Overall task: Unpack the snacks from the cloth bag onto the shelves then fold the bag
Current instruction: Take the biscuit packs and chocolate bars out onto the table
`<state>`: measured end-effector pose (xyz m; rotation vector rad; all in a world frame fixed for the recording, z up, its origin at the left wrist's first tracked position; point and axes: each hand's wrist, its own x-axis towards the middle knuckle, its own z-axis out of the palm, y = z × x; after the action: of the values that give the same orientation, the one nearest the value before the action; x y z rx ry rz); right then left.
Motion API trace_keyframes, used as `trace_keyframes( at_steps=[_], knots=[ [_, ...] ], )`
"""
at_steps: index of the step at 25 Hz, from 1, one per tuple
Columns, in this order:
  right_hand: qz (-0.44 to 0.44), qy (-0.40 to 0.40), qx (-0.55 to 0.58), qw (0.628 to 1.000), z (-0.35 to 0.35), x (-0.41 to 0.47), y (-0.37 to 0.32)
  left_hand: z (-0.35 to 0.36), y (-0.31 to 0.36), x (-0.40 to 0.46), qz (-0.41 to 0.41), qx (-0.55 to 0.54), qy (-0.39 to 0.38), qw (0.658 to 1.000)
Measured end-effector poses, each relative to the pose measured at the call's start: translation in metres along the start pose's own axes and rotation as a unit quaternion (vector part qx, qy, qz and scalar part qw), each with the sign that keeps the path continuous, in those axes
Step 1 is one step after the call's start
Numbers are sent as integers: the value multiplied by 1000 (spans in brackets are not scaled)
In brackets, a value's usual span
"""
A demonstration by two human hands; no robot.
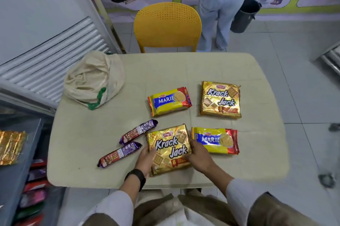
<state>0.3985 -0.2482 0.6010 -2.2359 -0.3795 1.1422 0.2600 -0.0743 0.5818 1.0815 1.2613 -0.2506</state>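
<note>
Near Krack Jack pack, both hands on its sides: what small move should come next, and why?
Probably lift the near Krack Jack pack and carry it left to the shelf. The left hand and right hand grip its two sides while it lies flat on the table, and a similar gold pack already sits on that shelf.

- Yellow chair (167, 26) tucked at far edge of table (257, 152).
- Dark bin (244, 15) beyond chair, to its right.
- Person in pale jeans (217, 14) standing between chair and bin.
</note>
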Motion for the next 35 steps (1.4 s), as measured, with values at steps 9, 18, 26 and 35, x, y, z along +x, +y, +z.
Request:
trace_keyframes(
  at_steps=[9,18,26,35],
  knots=[
    [135,-4,175,975,19,-3,-37,-6,3,-5,-22,14,-64,998],
    [60,67,260,961,-44,-46,-45,31,58,-34,108,51,-95,988],
    [57,153,279,946,-195,35,-15,178,179,2,186,122,-104,969],
    [63,141,189,970,-251,100,20,251,209,56,139,268,-89,949]
  ],
)
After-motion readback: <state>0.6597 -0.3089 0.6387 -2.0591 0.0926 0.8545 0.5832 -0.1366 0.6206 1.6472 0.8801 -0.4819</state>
